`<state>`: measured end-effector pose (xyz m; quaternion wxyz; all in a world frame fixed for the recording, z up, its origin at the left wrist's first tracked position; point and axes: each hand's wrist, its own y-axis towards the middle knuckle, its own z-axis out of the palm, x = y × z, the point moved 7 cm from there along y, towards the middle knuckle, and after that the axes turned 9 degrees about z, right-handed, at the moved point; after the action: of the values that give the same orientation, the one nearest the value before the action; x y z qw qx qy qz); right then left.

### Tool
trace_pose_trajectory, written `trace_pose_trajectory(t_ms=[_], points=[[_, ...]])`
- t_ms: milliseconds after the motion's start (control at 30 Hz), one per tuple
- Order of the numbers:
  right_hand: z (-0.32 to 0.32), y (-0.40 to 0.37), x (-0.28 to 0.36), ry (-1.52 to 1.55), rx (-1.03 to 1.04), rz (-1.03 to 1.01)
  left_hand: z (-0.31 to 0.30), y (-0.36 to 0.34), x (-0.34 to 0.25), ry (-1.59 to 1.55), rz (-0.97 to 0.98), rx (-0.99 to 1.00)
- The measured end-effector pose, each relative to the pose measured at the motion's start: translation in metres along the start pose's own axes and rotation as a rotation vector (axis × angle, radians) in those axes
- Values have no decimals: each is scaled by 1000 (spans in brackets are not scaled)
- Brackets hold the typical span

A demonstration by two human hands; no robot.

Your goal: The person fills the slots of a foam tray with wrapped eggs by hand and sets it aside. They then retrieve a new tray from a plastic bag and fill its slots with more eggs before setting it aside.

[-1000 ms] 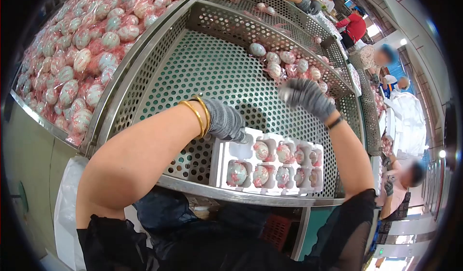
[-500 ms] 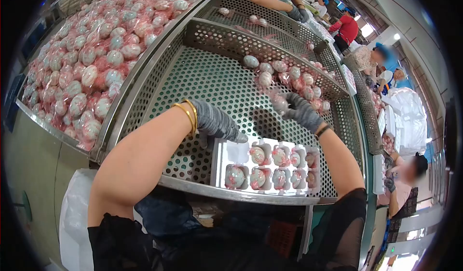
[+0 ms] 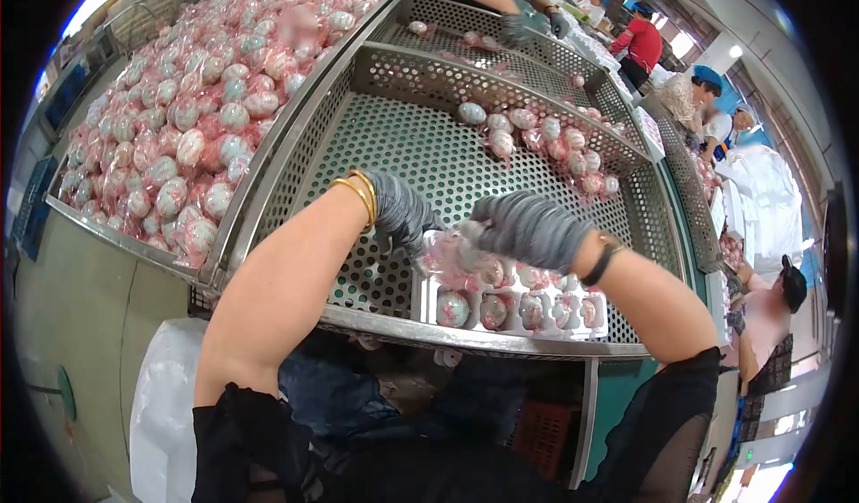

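A white foam egg tray (image 3: pixel 422 302) lies at the front edge of a perforated metal bin (image 3: pixel 358 145). Plastic-wrapped eggs with red print sit in most of its cells, including a wrapped egg (image 3: pixel 453 309) at front left. My right hand (image 3: pixel 528 230), in a grey glove, pinches another wrapped egg (image 3: pixel 445 261) over the tray's back left cell; motion blurs the fingertips. At the tray's back left corner, my gloved left hand (image 3: pixel 404 217) has its fingers curled on the foam, close beside that egg.
Loose wrapped eggs (image 3: pixel 546 140) are gathered along the bin's far right side. A large heap of wrapped eggs (image 3: pixel 179 118) fills a metal table on the left. Across the divider (image 3: pixel 429 69), a co-worker's gloved hands (image 3: pixel 528 24) are over another bin section. More people work on the right.
My right hand has come from the loose eggs toward me and left, bringing a wrapped egg over the tray. My left hand stays at the tray corner, its fingers now more curled.
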<state>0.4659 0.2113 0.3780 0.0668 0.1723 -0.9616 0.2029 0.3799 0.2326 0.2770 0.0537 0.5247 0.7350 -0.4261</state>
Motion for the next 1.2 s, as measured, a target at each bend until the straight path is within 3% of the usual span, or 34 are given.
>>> trace_pose_trajectory(t_ms=[67, 100, 133, 233, 267, 333, 400, 433, 500, 667, 733, 767, 800, 833, 867, 1000, 1033, 1133, 1167, 1200], points=[[8, -1, 14, -115, -64, -63, 8, 1, 12, -304, 85, -140], [16, -1, 18, -140, 79, -33, 9, -1, 13, -390, 123, -161], [16, -3, 21, -16, -21, -115, 8, 1, 14, -371, 140, -151], [18, -7, 6, 52, 75, -346, -1, 3, 15, -232, 141, -140], [15, -7, 2, 57, 107, -329, -3, -3, 13, -243, 136, -176], [8, -13, 3, 77, 66, -146, 11, 22, 35, -159, 379, -254], [22, -2, 3, 40, 52, -21, -10, -7, -14, -54, 89, -75], [27, -1, 13, 55, 14, -76, -13, -22, -28, -10, -66, 11], [34, 0, 30, 93, -66, -186, -6, -13, -6, 41, -107, -28], [33, 4, 34, -176, 127, -192, -14, -23, -20, 7, -61, -165], [35, 5, 41, -256, 209, -266, -14, -22, -20, 102, -144, -87], [37, 7, 41, -351, 163, -155, -11, -19, -12, 113, -186, -58], [48, 15, 44, -362, 94, -200, -7, -17, 1, 124, -228, -29], [65, 28, 42, -371, 26, -248, -1, -7, 19, 235, -2, -114], [61, 27, 45, -388, -46, -293, -4, -8, 15, 212, -26, -104], [44, 3, 22, -90, 44, -141, -5, -9, 4, 42, -78, -77], [47, -2, 11, -37, -157, -237, -3, -8, 3, -21, -79, -81], [39, -34, -11, 309, -506, -552, 5, -15, -6, -422, -12, -105], [38, -42, -29, 430, -499, -527, 12, -12, 1, -658, -21, -115], [23, -59, -46, 423, -694, -612, 7, -11, -5, -424, 35, -160]])
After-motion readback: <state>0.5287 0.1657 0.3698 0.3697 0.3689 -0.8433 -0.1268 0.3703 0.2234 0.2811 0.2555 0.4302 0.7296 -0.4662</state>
